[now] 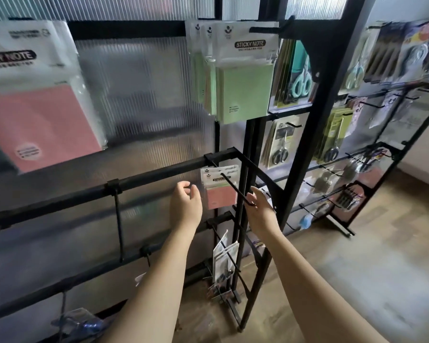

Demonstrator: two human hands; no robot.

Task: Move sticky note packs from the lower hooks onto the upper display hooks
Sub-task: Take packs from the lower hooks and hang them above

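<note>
Both hands up at the lower hook: pink sticky note pack hangs there, left hand loosely curled beside it, empty; right hand seemingly touching the hook's tip, grip unclear.

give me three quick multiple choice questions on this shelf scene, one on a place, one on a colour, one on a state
1. Where does the small pink sticky note pack hang?
A. on the lower black metal hook, between the two hands
B. on the top hook
C. on the wooden floor

2. What colour are the sticky note packs on the upper hook?
A. blue
B. light green
C. orange

3. What is the left hand doing?
A. gripping a pair of scissors
B. pressing flat on the floor
C. curled beside the pink pack, holding nothing

Answers:
1 A, the pack hangs on the hook off the middle bar.
2 B, their pads show pale green under the white header.
3 C, its fingers curl short of the pack; the right hand is at the hook's tip.
</note>
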